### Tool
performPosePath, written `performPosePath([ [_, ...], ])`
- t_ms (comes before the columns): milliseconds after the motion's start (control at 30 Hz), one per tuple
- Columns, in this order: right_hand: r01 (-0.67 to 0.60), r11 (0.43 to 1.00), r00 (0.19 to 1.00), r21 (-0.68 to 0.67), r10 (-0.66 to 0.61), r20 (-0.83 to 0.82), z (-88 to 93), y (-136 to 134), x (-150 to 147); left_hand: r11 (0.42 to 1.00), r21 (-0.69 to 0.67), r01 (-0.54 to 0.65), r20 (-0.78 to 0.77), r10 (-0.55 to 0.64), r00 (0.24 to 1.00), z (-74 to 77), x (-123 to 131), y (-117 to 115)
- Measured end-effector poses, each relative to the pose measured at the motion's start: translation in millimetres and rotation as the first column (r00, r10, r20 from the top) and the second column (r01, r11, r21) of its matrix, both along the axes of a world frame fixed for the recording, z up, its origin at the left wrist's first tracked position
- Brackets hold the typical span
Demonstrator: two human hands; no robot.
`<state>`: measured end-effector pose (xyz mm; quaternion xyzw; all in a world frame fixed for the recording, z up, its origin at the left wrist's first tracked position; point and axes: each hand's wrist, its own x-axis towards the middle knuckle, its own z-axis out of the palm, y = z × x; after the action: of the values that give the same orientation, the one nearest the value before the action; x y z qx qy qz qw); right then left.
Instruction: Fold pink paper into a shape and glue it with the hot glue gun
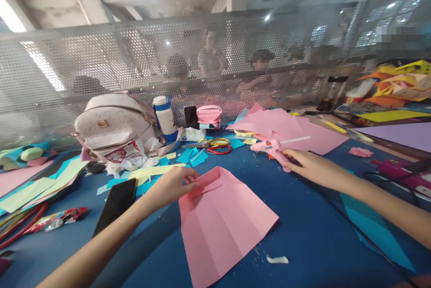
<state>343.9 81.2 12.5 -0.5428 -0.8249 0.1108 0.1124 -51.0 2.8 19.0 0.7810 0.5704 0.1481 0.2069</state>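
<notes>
I rate the creased pink paper sheet (225, 223) flimsy, best held at its eleven-o'clock fold (209, 180): left hand (178, 182) there, pinch indeterminable; right hand (305, 162) gripping pink plastic glue gun (275, 150).

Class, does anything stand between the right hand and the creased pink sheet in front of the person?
Nothing visible does. The right hand holds the glue gun, and blue tabletop shows between it and the pink sheet.

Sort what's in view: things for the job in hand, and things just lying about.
For the job, judging by the hands:
Creased pink sheet, at the left hand
Pink glue gun, right hand on its handle

Apparently lying about:
Pale backpack
Blue-and-white bottle
Flat-lying black phone
Red wrapper
</notes>
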Motion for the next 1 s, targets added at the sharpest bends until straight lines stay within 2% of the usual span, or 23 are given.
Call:
performPosePath([
  [100,0.049,0.984,0.982,0.174,-0.079,0.170,14.1,-27.7,-1.4,1.000,-0.004,-0.008,0.001,0.008,1.000,0.0,-0.7,1.0],
  [167,-0.017,0.982,0.989,0.190,-0.012,0.150,23.0,-54.6,-11.9,1.000,-0.007,-0.009,0.002,0.009,1.000,0.7,-0.4,0.8],
  [233,-0.120,0.985,0.992,0.123,0.114,0.054,27.4,-83.9,-27.5,1.000,-0.009,-0.007,0.006,0.007,1.000,2.1,0.1,-0.1],
  [267,-0.234,0.971,0.972,0.043,0.233,0.015,26.6,-97.6,-35.6,1.000,-0.010,-0.004,0.010,0.004,1.000,3.3,0.2,-0.7],
  [333,-0.429,0.899,0.903,-0.090,0.426,-0.058,18.4,-120.5,-49.9,1.000,-0.006,-0.002,0.020,0.002,1.000,6.5,-0.2,-2.3],
  [367,-0.461,0.880,0.887,-0.111,0.456,-0.070,11.6,-129.1,-55.3,1.000,-0.001,-0.005,0.026,0.005,1.000,8.4,-0.7,-3.2],
  [467,-0.433,0.898,0.901,-0.071,0.432,-0.033,-10.8,-144.1,-63.8,1.000,0.018,-0.022,0.038,0.022,0.999,13.4,-2.2,-5.7],
  [533,-0.441,0.895,0.897,-0.064,0.441,-0.026,-19.2,-148.7,-64.8,0.999,0.022,-0.024,0.034,0.023,0.999,14.4,-2.3,-6.6],
  [600,-0.488,0.871,0.873,-0.067,0.486,-0.034,-16.9,-151.4,-64.8,1.000,0.020,-0.009,0.028,0.009,1.000,13.1,-1.8,-6.6],
  [733,-0.592,0.806,0.805,-0.002,0.591,-0.046,15.7,-147.9,-74.2,1.000,0.015,0.021,0.012,-0.021,1.000,6.2,-0.2,-4.3],
  [800,-0.615,0.783,0.787,0.096,0.617,0.008,34.7,-137.7,-88.7,0.999,0.018,0.033,0.005,-0.033,0.999,3.3,0.7,-3.4],
  [867,-0.640,0.747,0.766,0.180,0.638,0.077,46.1,-122.4,-110.3,0.998,0.023,0.052,0.002,-0.052,0.999,1.9,1.6,-3.4],
  [933,-0.685,0.698,0.728,0.208,0.670,0.148,47.2,-105.7,-136.0,0.997,0.032,0.075,0.001,-0.075,0.997,1.6,2.1,-3.9],
  [1000,-0.727,0.642,0.686,0.242,0.689,0.233,40.4,-91.8,-160.6,0.994,0.042,0.098,0.001,-0.098,0.995,1.6,1.3,-4.3],
])
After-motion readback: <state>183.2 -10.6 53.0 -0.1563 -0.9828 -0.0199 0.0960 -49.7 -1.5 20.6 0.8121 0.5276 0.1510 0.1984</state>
